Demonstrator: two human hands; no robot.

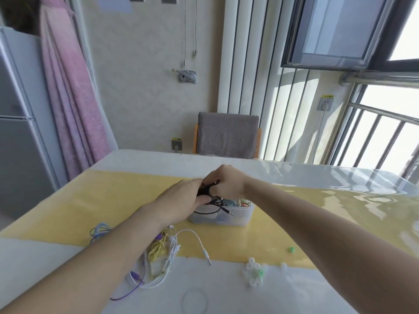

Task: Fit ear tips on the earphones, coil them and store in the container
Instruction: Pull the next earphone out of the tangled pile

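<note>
Two hands meet right above the container [221,215], and that's where the action is. From the head view, the left hand [181,197] has its fingers curled round a bundle of black earphones [207,192], while the right hand [223,181] pinches the cord from the far side. Both grips are closed tight on the same black wire, which looks like a coil being wound or tidied just over the open box so it can drop straight in. A loose loop and the jack plug [229,211] dangle down against the container's near wall, so the coil isn't fully gathered yet, I'd say.

Inside the clear container there's already a jumble of coloured cord at the right end, though I can't tell exactly how many sets.

Closer to the camera, a pile of waiting earphones [158,252] in white, yellow and purple lies on the tabletop [226,291], near the left forearm, within easy reach for the next round. A white plug [207,257] trails out from it. Off to the right sits a cluster of loose ear tips [255,271], clear and green, with one green tip [291,249] apart on the yellow cloth [113,200]. Plenty left to fit, by the look of it.
</note>
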